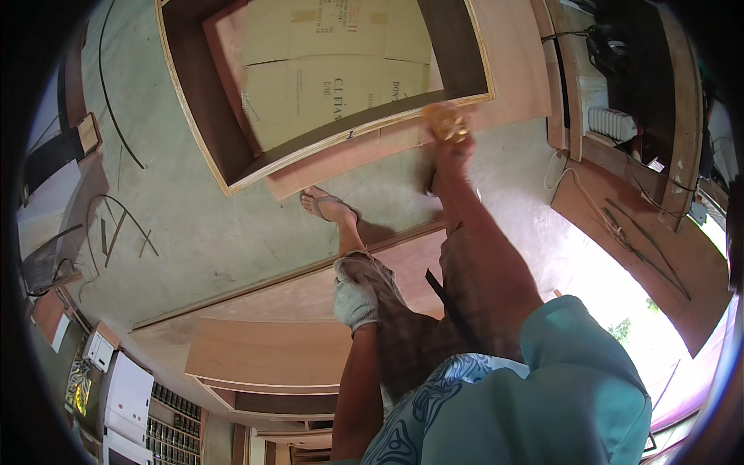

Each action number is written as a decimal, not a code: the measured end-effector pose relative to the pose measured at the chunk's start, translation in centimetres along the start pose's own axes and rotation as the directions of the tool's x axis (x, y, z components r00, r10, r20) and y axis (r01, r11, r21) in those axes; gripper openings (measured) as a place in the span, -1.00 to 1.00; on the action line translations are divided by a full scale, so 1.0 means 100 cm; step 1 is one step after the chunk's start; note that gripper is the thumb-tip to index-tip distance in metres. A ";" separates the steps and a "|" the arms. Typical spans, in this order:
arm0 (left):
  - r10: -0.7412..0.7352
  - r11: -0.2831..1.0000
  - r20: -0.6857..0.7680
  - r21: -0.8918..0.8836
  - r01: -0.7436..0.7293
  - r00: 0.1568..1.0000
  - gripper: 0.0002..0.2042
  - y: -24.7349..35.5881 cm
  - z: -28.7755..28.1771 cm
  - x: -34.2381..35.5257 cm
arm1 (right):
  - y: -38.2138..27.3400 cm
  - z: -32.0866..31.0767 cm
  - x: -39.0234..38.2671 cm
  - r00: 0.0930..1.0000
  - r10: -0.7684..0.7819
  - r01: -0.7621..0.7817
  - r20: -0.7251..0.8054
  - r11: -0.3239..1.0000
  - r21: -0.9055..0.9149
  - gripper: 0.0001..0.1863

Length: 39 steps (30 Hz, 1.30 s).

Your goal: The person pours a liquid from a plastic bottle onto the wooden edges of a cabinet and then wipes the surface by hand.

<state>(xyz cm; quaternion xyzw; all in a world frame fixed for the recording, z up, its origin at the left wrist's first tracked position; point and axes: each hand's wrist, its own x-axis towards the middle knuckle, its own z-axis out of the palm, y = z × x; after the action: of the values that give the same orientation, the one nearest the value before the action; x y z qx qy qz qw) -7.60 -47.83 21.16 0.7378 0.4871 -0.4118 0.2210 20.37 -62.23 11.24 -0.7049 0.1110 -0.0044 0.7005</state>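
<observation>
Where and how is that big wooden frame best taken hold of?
Probably the wooden frame is best held by its near rim, coming from the picture's lower side: that long edge is exposed, and the open interior leaves room to curl around it.

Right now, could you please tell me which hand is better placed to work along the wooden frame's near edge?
Probably the right hand: it holds an amber object by that edge of the wooden frame, while the gloved left hand rests at the left knee.

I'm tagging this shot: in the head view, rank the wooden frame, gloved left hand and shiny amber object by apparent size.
1. Wooden frame, cut off at top
2. Gloved left hand
3. Shiny amber object, blurred
</observation>
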 end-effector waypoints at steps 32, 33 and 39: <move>0.008 0.995 -0.004 0.100 -0.007 1.000 -0.43 0.012 0.016 -0.004 | -0.022 -0.044 0.032 0.985 0.077 -0.081 -0.155 0.996 -0.025 -0.54; 0.002 0.994 -0.004 0.105 -0.001 1.000 -0.43 0.008 0.019 -0.002 | -0.021 -0.042 0.030 0.984 0.085 -0.089 -0.155 0.996 -0.023 -0.54; 0.052 0.988 -0.028 0.147 -0.047 0.998 -0.47 0.020 0.024 -0.002 | 0.014 -0.008 -0.009 0.998 0.039 -0.045 0.048 0.991 0.130 -0.50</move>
<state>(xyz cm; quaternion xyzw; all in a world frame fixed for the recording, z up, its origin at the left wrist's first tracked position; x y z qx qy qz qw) -6.73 -50.53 19.81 0.7704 0.4405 -0.4290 0.1685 19.12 -62.84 10.04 -0.6549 0.1095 0.0191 0.7475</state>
